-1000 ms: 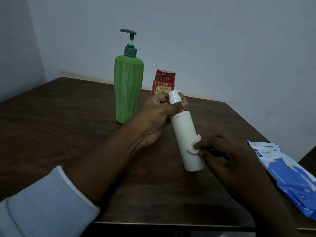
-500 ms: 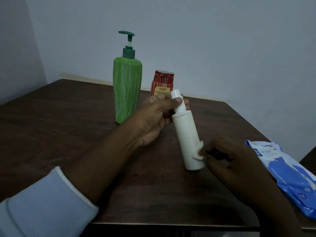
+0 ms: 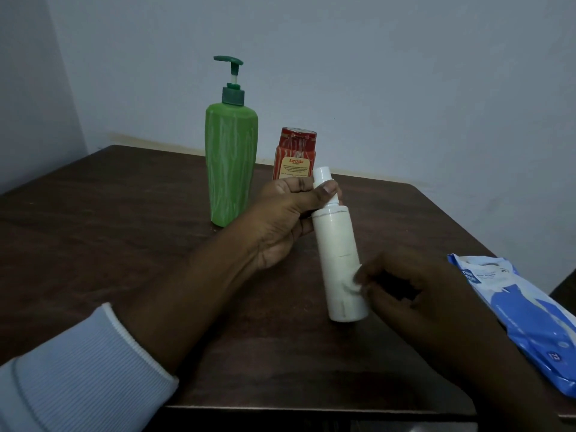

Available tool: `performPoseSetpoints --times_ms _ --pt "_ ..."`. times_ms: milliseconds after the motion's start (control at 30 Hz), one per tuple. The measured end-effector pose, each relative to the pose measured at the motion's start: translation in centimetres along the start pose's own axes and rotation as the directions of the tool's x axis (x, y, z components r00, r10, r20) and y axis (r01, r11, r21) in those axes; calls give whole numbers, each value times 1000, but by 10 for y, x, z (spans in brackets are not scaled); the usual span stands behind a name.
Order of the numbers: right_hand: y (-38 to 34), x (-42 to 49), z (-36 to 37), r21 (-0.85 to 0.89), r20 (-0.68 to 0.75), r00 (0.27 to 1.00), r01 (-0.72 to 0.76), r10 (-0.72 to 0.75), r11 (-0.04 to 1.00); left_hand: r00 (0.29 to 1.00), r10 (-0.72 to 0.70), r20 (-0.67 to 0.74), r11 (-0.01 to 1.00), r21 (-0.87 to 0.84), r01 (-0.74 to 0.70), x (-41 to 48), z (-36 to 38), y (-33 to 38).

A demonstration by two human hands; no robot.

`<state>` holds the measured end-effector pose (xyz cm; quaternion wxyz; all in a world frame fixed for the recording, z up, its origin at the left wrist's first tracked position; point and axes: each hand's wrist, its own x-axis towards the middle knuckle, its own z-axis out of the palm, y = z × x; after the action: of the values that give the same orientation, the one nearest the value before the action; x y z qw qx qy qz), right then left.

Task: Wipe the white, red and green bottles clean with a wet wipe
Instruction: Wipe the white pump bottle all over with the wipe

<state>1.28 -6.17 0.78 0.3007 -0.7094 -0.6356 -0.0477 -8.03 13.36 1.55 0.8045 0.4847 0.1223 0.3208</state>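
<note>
White cylindrical plastic bottle [image 3: 338, 251]: left hand [image 3: 280, 219] clamps its neck; right hand [image 3: 414, 288] apparently pinches a white wipe [image 3: 354, 286] against it.

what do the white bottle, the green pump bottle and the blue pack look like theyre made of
White bottle: probably plastic, smooth and matte, with faint seam lines around its body.
Green pump bottle: likely plastic, slightly glossy, with pale streaks down its sides and a darker green pump.
Blue pack: soft plastic film, shiny and creased, lying flat on the table.
</note>
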Motion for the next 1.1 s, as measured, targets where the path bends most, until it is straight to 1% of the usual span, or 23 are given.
performPoseSetpoints --times_ms 33,67,100,167,233,267,333,400,467,533,600,667,733,800,867,900,933,967,1000,1067,1100 --pt "-4 0 0 -16 47 999 14 -13 1000 1000 1 3 1000 -1 -1 0 0 0" --pt "-6 1 2 -34 54 998 31 -30 999 1000 4 7 1000 1 -4 0 1 0" --pt "-8 4 5 -60 9 999 52 -51 997 1000 9 15 1000 4 -9 0 1 0" --pt "-8 9 13 -103 -142 987 62 -76 993 999 18 29 1000 19 -18 0 1 -1" --pt "-4 11 16 -47 -262 964 28 -40 998 999 24 29 999 24 -25 -1 0 -1" --pt "-1 11 14 7 -282 959 4 -2 1000 999 22 26 1000 20 -23 -1 -1 -2" --pt "1 6 7 59 -225 974 -17 30 998 1000 9 26 1000 -9 -9 -2 0 -1" --pt "-3 2 3 19 -128 991 35 -32 999 999 -4 43 999 -53 6 -2 1 -2" --pt "-10 5 7 -30 -91 991 100 -102 995 997 -11 73 997 -76 17 -2 2 -2" --pt "-13 11 14 -54 -158 979 120 -127 991 995 -7 102 998 -66 14 -1 1 -1" --pt "-12 16 19 -39 -271 960 57 -66 998 995 3 103 999 -43 2 -1 0 -1" --pt "-8 16 18 25 -312 950 -17 24 1000 997 5 78 1000 -28 -3 -1 -2 1" --pt "-4 11 12 60 -248 966 -55 68 997 999 -6 50 1000 -18 7 -1 -3 2" --pt "-3 4 1 73 -94 993 -70 77 995 1000 -10 22 1000 -25 11 0 -2 3" --pt "-5 -1 -8 27 92 993 -83 81 996 1000 -17 -6 999 -40 17 1 -1 3" --pt "-6 -2 -11 -14 153 985 -76 77 997 1000 -18 -10 999 -42 18 1 -1 3" --pt "-6 -2 -11 -50 178 982 -58 66 997 1000 -18 -6 999 -40 18 1 0 3" --pt "-7 -1 -10 -77 172 984 -38 50 996 1000 -16 3 999 -36 16 1 0 2" --pt "-8 1 -6 -92 131 991 -17 29 996 1000 -8 14 1000 -30 9 1 0 2" --pt "-9 9 4 -113 -45 998 28 -33 993 999 15 42 1000 -11 -15 0 1 2" --pt "-10 13 9 -135 -146 987 40 -60 990 998 24 55 1000 -5 -24 -1 2 2"
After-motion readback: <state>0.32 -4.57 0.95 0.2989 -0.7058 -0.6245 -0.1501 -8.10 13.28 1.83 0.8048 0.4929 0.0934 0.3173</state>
